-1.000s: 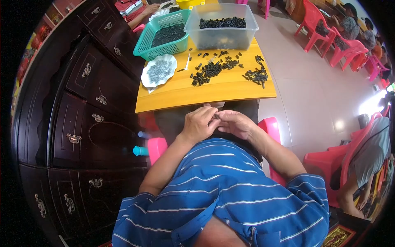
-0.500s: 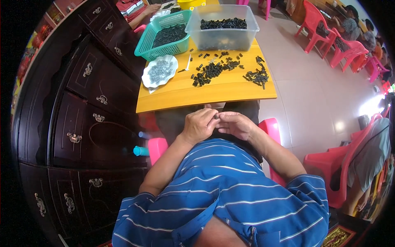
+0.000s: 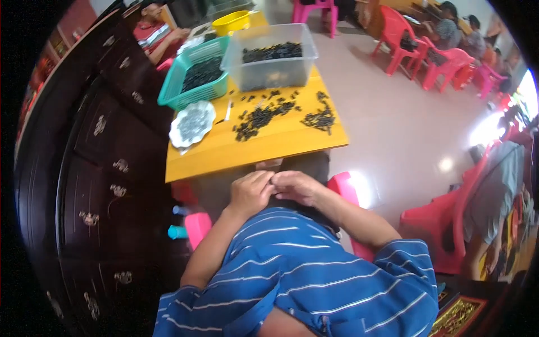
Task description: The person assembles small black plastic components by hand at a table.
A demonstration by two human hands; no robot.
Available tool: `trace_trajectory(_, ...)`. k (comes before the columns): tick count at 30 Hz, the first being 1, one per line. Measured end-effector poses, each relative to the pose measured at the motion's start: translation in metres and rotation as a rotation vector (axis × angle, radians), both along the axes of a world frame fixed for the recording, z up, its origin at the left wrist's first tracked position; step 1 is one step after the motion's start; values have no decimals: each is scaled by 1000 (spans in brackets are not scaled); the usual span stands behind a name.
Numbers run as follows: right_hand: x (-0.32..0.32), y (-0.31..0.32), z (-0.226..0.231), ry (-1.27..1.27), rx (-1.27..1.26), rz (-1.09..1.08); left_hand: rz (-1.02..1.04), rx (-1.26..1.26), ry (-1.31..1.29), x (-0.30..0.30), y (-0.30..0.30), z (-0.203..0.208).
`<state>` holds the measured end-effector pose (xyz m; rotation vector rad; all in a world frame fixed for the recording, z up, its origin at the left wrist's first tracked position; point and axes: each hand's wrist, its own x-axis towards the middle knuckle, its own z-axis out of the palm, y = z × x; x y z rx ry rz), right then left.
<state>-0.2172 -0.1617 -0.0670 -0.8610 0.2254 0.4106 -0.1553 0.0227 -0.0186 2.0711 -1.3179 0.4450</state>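
Note:
My left hand point(image 3: 250, 194) and my right hand point(image 3: 296, 187) meet in front of my belly, just off the table's near edge. Between their closed fingertips is a small black piece point(image 3: 273, 181), mostly covered by the fingers. A loose heap of short black plastic pieces point(image 3: 261, 118) lies mid-table. To its right is a smaller pile of longer black pieces point(image 3: 320, 119). At the left, a white scalloped dish point(image 3: 209, 122) holds small clear or silvery parts. A thin white tool point(image 3: 228, 110) rests beside the dish.
A green mesh basket point(image 3: 168, 96) and a clear plastic bin point(image 3: 269, 77), both with black parts, stand at the table's point(image 3: 252, 154) far side. Behind is a yellow basin point(image 3: 231, 22). A dark cabinet point(image 3: 73, 168) lines the left; another person sits far left. Pink chairs point(image 3: 401, 42) stand right.
The view has swung, so the table and my hands sit lower and further left. My fingers have closed in more over the black piece. The person at far left shows more.

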Motion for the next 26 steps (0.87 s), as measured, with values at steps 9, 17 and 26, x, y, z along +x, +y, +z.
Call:
trace_trajectory(9, 2, 10, -6, -47, -55, -7, -2, 2, 34, 0, -1, -5)
trace_trajectory(17, 8, 8, -14, -55, -78, 10, -40, 37, 69, -1, -4, 0)
trace_trajectory(26, 9, 10, -13, -68, -54, 1, -144, 51, 363, 9, 4, 15)
